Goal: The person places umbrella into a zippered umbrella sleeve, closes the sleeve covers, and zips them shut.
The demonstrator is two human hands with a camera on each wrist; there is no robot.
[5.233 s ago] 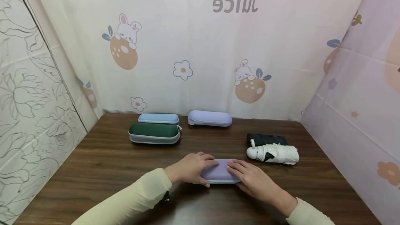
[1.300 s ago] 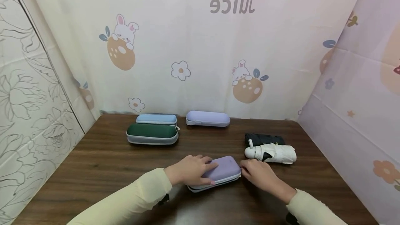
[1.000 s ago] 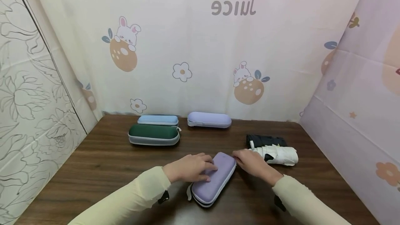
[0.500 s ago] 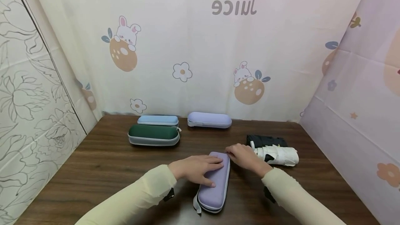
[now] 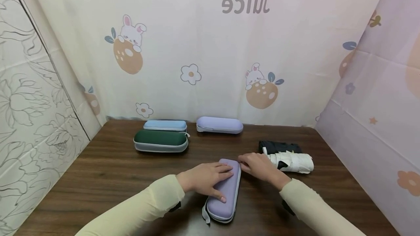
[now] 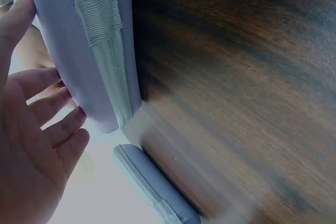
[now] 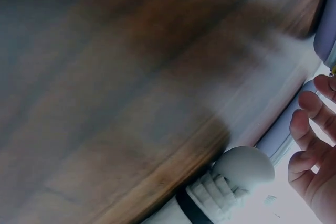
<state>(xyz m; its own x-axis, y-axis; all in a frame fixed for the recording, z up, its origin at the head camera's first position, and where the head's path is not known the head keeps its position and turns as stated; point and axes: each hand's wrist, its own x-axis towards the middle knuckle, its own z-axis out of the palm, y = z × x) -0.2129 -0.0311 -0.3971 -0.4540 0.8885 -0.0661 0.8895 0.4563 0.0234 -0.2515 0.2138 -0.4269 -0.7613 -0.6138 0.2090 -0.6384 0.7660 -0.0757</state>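
A purple zip case (image 5: 221, 208) lies lengthwise on the table, its light strap (image 5: 205, 213) at the near left end. My left hand (image 5: 206, 179) rests on the lid with fingers spread and thumb apart; in the left wrist view, its fingertips (image 6: 79, 116) touch the case (image 6: 79, 66). At the far right corner my right hand (image 5: 259, 165) has curled fingers. In the right wrist view, that hand (image 7: 320, 156) pinches a small gold-coloured zipper pull (image 7: 333, 71) at the case's edge; the thumb is out of sight.
A green case (image 5: 160, 138) stands before a light blue case (image 5: 165, 125) at the back left. Another lavender case (image 5: 220, 124) is at the back middle. A white folded umbrella (image 5: 295, 162) and a black folded one (image 5: 282, 146) lie right of my right hand.
The purple case has turned from crosswise to lengthwise under my left hand. My right hand has gone from its lid to the zipper at the far right corner. Little differs in the last half second.
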